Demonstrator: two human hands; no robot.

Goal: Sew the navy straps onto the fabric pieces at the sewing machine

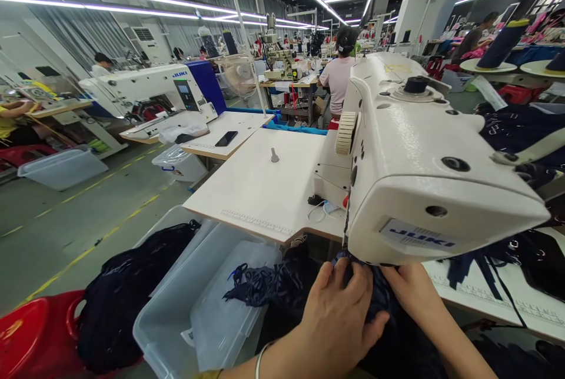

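My left hand (338,314) lies on dark navy fabric (379,299) under the head of a white JUKI sewing machine (419,167), fingers curved and pressing the cloth. My right hand (408,288) sits just right of it, fingers tucked under the machine head and gripping the same fabric. The needle area is hidden by the machine body. A dark thread spool (415,84) sits on top of the machine.
A clear plastic bin (176,302) with navy strips (260,285) stands at lower left, beside a red stool (37,338) draped with dark cloth (126,291). The white table (265,185) extends left. Other workers and machines sit beyond; a phone (226,138) lies on a neighbouring table.
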